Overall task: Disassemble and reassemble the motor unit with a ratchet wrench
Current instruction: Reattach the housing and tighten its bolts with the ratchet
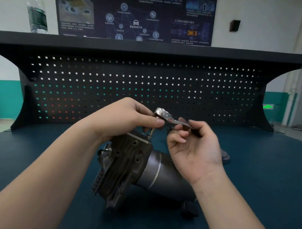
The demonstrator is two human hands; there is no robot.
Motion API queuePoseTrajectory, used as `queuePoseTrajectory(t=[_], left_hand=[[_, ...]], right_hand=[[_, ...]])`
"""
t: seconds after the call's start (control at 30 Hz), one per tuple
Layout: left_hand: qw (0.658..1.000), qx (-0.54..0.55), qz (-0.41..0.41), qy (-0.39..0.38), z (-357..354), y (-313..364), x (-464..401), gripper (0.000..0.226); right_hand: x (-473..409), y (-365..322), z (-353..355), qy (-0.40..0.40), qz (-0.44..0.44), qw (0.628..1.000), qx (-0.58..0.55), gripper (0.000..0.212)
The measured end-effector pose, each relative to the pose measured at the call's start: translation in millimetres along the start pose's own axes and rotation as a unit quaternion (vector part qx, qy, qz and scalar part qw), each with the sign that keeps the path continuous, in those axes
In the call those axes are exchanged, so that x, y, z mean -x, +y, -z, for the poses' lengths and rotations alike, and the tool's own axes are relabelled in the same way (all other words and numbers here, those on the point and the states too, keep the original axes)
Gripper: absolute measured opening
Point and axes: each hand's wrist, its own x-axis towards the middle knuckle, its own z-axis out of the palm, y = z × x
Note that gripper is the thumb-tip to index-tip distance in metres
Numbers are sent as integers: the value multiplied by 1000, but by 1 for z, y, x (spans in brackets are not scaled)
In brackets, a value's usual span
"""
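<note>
Head view: motor unit lies mid-table. Left hand pinches the ratchet wrench head; right hand grasps its handle. Best keep the extension square on the bolt while swinging.

A dark blue surface runs back to a black pegboard under a shelf carrying 1 water bottle. Behind, a dark poster hangs on white-and-teal walls.
</note>
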Motion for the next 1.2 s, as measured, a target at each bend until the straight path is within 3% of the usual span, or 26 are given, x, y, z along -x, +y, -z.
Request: queuePoseTrajectory(t=[0.1, 0.17, 0.2, 0.27, 0.3, 0.33, 0.37, 0.47, 0.5, 0.57, 0.67, 0.77, 0.8, 0.87, 0.93, 0.97, 1.03, 1.13, 1.2], left_hand=[[1000, 0, 11, 19, -3, 1, -2, 24], [999, -10, 15, 37, -4, 0, -4, 26], [999, -18, 15, 43, -4, -1, -4, 28], [999, -23, 8, 35, -3, -2, -4, 33], [999, -22, 1, 26, -1, -2, -3, 36], [1000, -21, -6, 16, -1, -3, -3, 40], [1000, -20, -12, 6, 0, -3, -2, 44], [999, -24, -12, -26, 1, -4, -1, 52], [999, -25, -9, -29, 1, -4, -1, 51], [1000, -21, -6, -20, 1, -4, -2, 47], [1000, -30, -1, 5, -2, -3, -3, 34], [999, -34, 9, 22, -4, -1, -3, 28], [999, -40, 7, 26, -4, -1, -3, 30], [999, -51, -7, 10, -2, -1, -1, 33], [997, -69, -22, -37, 2, 1, 2, 34], [994, -89, -21, -64, 4, 2, 4, 34], [987, -125, -8, -98, 10, 1, 5, 33], [988, -114, 3, -99, 13, -3, 4, 18], [992, -86, 0, -90, 11, -5, 3, 9]], right_hand=[[-4, 5, 5, 7, 22, 999, 22, 14], [-3, 6, 6, -30, 148, 976, 159, 22], [0, 7, 6, -57, 258, 925, 274, 26], [6, 11, 7, -115, 437, 765, 459, 21], [7, 13, 8, -135, 471, 718, 493, 17], [8, 13, 8, -138, 474, 713, 498, 15], [10, 13, 5, -131, 445, 747, 476, 15], [7, 5, -2, -79, 241, 930, 267, 18], [4, 3, -2, -46, 168, 966, 190, 20], [0, 1, 0, 9, 55, 997, 51, 20], [-2, 8, 5, 37, 22, 999, -29, 20], [-2, 12, 6, -3, 118, 990, 84, 20], [0, 12, 7, -35, 188, 968, 161, 19], [3, 13, 8, -101, 338, 874, 335, 19], [7, 14, 7, -144, 410, 791, 431, 17], [8, 13, 7, -152, 414, 780, 444, 18], [9, 9, 5, -132, 388, 802, 434, 19], [5, 4, 6, -81, 305, 888, 335, 22], [3, 4, 7, -78, 272, 920, 271, 25]])
